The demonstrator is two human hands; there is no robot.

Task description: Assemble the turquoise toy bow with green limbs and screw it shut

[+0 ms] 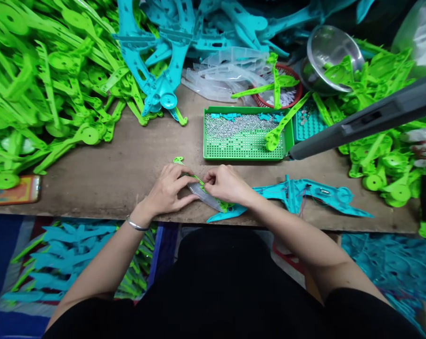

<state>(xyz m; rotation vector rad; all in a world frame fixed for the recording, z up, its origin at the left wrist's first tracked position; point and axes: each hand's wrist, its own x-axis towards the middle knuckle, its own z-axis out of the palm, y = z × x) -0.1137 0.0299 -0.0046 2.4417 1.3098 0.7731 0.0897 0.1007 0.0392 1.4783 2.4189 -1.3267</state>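
Left grip [167,187] over cluttered brown worktop [128,150]

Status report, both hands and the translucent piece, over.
Left hand against translucent piece. Right hand at lime-green part, grip hidden. Gray tool apart from hands, tip near green tray.

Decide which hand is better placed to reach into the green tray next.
Probably the right hand: it lies just below the green tray in the picture, while the left hand is farther left, touching the translucent part.
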